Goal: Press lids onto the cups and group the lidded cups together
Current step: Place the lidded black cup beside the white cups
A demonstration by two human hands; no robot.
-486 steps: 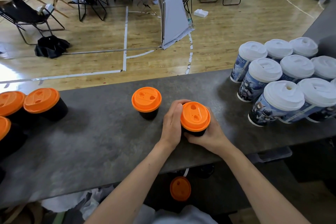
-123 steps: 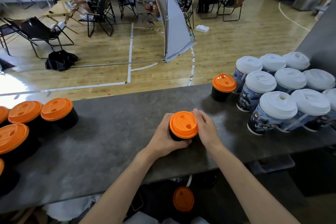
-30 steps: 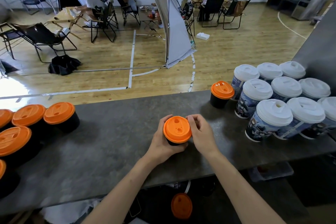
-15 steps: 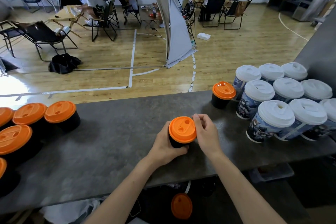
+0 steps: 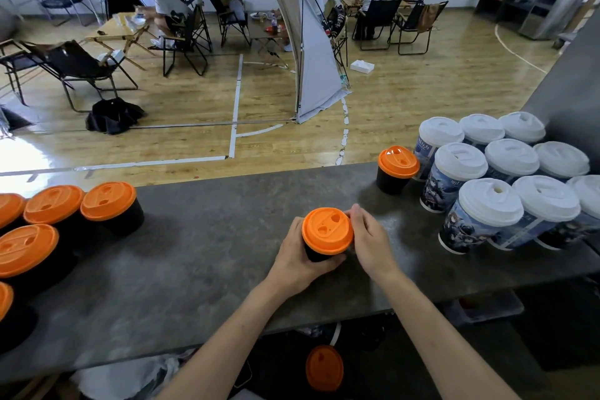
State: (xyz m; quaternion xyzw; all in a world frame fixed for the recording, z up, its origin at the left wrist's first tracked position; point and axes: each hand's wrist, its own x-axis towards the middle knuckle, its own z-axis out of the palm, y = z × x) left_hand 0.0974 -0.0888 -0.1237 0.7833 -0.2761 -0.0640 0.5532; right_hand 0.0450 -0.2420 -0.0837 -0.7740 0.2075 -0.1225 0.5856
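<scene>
Orange lid [image 5: 327, 230] on black cup [image 5: 316, 256]: left hand [image 5: 297, 258] wrapped round cup, right hand [image 5: 368, 242] pinching lid rim. Far right, second lidded cup [image 5: 397, 169] beside white-lidded cups [image 5: 461, 161]; left, orange-lidded cluster [image 5: 108, 201].

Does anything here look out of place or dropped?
Yes. An orange lid lies below the counter's near edge, seemingly dropped; whether a cup sits under it cannot be told. One black cup with an orange lid stands alone beside the white-lidded cups, far from the orange-lidded group at left.
</scene>
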